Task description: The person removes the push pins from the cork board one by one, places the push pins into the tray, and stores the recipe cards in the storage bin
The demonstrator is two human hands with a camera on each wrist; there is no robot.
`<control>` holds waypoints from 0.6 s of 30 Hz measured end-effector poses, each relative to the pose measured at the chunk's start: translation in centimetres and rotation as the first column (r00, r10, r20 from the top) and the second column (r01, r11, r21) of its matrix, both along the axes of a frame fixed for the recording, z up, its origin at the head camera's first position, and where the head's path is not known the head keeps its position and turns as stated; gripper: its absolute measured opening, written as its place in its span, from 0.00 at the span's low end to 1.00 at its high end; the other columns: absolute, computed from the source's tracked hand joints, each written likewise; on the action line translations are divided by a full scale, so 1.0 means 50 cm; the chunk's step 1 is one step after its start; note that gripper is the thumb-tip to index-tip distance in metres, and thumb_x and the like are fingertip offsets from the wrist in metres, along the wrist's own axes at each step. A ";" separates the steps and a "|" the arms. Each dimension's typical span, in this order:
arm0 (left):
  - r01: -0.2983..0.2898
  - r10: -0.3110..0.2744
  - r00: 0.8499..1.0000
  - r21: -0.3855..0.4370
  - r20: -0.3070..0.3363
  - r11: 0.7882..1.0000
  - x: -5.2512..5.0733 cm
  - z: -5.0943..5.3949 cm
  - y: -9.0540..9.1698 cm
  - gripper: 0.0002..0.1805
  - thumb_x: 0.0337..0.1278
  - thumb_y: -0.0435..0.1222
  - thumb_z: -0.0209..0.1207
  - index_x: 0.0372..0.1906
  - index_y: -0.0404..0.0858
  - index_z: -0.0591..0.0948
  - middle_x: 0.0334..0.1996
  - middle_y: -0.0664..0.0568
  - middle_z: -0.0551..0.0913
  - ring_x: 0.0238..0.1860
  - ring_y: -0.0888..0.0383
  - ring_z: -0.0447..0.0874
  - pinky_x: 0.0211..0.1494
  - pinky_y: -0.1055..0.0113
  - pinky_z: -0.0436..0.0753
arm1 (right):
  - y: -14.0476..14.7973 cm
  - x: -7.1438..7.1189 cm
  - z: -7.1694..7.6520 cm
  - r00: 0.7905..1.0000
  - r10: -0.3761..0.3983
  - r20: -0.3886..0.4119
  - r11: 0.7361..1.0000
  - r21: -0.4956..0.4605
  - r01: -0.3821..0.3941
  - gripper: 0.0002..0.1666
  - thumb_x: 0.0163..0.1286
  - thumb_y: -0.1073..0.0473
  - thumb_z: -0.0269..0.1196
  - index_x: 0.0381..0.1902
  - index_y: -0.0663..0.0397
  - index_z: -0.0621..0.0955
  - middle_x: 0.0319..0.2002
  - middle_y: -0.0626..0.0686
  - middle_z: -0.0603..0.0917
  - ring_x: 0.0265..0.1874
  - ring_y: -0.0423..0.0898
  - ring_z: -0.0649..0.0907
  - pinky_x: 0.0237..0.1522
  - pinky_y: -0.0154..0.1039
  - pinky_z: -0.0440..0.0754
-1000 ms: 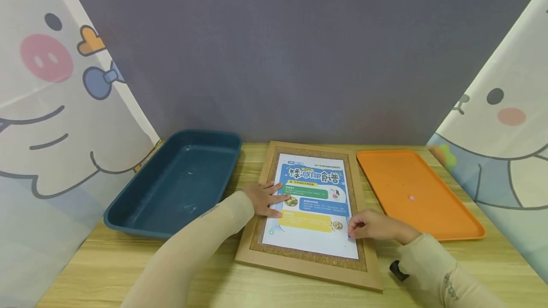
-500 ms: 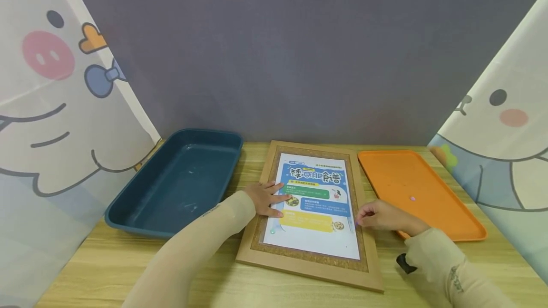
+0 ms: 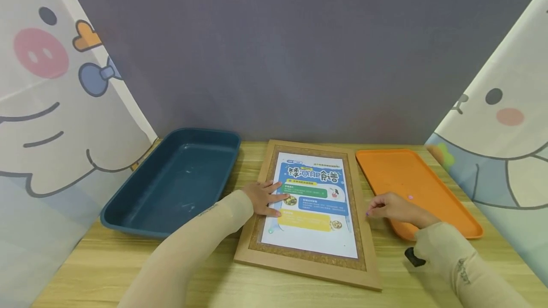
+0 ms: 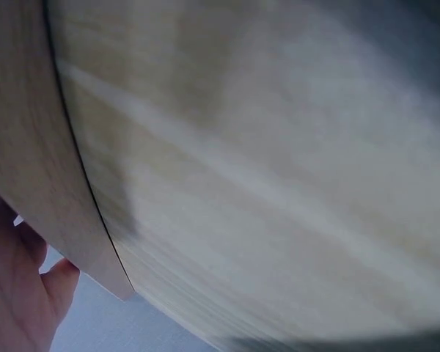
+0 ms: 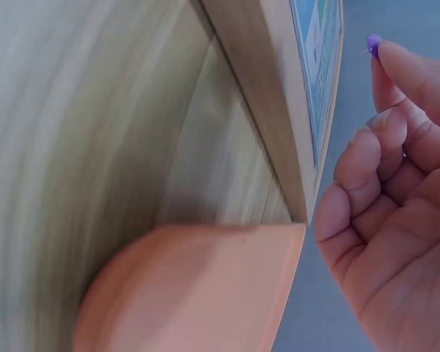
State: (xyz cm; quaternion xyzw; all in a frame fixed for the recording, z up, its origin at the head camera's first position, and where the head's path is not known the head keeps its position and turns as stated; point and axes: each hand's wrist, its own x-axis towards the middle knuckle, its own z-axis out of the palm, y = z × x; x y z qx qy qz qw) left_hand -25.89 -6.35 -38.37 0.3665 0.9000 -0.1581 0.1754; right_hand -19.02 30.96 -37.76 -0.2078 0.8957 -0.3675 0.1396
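A framed cork board lies on the table, and a printed poster with blue, green and yellow blocks covers most of its cork. My left hand rests on the poster's left edge and the cork, fingers spread. Between right thumb and forefinger I pinch a purple push pin, its metal tip showing in the right wrist view. My right hand hangs over the board's right edge and the near left corner of the orange tray. A small pink piece lies on that tray.
Left of the board stands a deep dark blue bin. A grey partition rises behind the table, with cartoon-printed cloths at both sides. A black object shows under the right wrist.
My right hand has drawn away from the poster's lower right edge, moving right and up toward the tray with the purple push pin still pinched. The left hand stays in place.
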 end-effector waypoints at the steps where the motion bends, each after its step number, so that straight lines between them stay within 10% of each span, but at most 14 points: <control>1: 0.003 -0.003 1.000 -0.001 -0.001 1.000 0.000 0.002 0.000 0.37 0.63 0.67 0.37 0.75 0.66 0.48 0.77 0.58 0.39 0.75 0.56 0.39 0.73 0.56 0.52 | 0.004 0.000 0.001 1.000 -0.003 -0.002 1.000 0.000 0.003 0.07 0.66 0.65 0.60 0.30 0.63 0.83 0.28 0.50 0.83 0.25 0.33 0.71 0.29 0.31 0.69; 18: 0.029 -0.029 0.999 -0.006 -0.023 1.000 0.000 -0.006 -0.003 0.37 0.64 0.67 0.35 0.75 0.66 0.46 0.77 0.56 0.40 0.75 0.56 0.39 0.74 0.57 0.50 | 0.073 -0.012 0.029 0.994 -0.107 0.017 0.990 0.090 0.105 0.10 0.69 0.63 0.59 0.36 0.66 0.82 0.35 0.54 0.84 0.32 0.38 0.77 0.35 0.37 0.77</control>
